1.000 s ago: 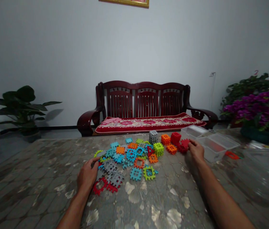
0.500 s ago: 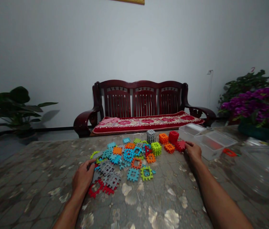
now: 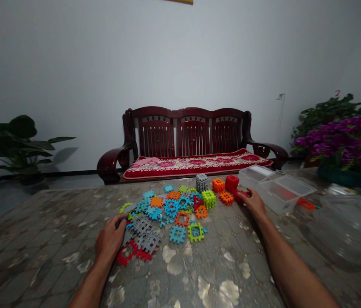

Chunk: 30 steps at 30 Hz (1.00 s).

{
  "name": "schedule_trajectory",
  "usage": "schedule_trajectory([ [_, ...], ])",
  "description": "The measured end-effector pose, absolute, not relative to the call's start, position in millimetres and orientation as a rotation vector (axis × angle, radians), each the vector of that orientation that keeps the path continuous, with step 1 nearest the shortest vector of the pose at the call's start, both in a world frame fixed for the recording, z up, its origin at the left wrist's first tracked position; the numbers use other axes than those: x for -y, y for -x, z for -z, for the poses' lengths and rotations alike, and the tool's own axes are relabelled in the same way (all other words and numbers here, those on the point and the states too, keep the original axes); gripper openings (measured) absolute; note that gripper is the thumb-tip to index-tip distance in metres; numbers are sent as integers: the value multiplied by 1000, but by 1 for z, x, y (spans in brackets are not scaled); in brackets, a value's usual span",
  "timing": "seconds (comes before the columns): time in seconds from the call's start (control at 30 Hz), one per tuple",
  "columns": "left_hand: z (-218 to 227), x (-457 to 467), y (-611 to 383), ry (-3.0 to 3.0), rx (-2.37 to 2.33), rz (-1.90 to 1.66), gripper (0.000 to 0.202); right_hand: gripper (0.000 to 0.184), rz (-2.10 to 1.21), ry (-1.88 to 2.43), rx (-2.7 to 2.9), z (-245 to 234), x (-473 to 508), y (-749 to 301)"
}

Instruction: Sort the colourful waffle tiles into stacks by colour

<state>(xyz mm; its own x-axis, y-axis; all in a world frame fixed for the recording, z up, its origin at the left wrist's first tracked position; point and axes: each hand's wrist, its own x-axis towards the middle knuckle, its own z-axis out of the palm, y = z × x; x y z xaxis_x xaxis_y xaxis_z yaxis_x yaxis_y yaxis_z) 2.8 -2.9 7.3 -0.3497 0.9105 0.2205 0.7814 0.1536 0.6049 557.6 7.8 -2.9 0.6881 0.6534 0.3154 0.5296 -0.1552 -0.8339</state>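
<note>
A pile of flat plastic interlocking pieces (image 3: pixel 170 209) in blue, orange, green, grey and red lies on the table (image 3: pixel 199 273). My left hand (image 3: pixel 110 240) rests at the pile's near left edge, its fingers curled onto a grey piece (image 3: pixel 142 226), with red pieces (image 3: pixel 129 253) right beside it. My right hand (image 3: pixel 253 202) is closed over a red piece (image 3: pixel 239 195) that is mostly hidden under the fingers. Behind it stand small built cubes: grey (image 3: pixel 201 182), orange (image 3: pixel 218 185), red (image 3: pixel 232 183) and green (image 3: pixel 209 199).
A clear plastic box (image 3: pixel 284 192) with its lid stands right of my right hand, with an orange piece (image 3: pixel 305 204) beyond it. A clear bowl (image 3: pixel 353 231) sits at the far right near purple flowers (image 3: pixel 347 145). A wooden bench (image 3: pixel 193 147) stands behind the table.
My right hand has closed further over the red piece and drawn it slightly nearer. My left hand has stayed on the pile's edge. The camera has shifted a little.
</note>
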Motion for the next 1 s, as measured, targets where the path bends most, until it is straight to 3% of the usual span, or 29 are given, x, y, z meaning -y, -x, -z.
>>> schedule_trajectory([
  [0.1, -9, 4, -4, -1665, -2223, -948, 33, 80, -62, 1997, 1082, -1, -5, -548],
  [0.37, -7, 3, -4, -1699, -2209, -976, 33, 67, 133, 2167, 1226, -12, 6, -531],
  [0.5, -7, 4, -6, -1667, -2213, -1013, 32, 46, 273, 1803, 1336, -32, 13, -497],
  [0.6, -8, 5, -7, -1649, -2207, -1024, 33, 38, 38, 1443, 1630, -36, 18, -441],
  [0.73, -8, 6, -8, -1664, -2200, -1061, 33, 47, -113, 1278, 1990, -26, 19, -358],
  [1.0, -7, 7, -10, -1681, -2234, -1077, 32, 44, 87, 1642, 2131, -25, -10, -307],
])
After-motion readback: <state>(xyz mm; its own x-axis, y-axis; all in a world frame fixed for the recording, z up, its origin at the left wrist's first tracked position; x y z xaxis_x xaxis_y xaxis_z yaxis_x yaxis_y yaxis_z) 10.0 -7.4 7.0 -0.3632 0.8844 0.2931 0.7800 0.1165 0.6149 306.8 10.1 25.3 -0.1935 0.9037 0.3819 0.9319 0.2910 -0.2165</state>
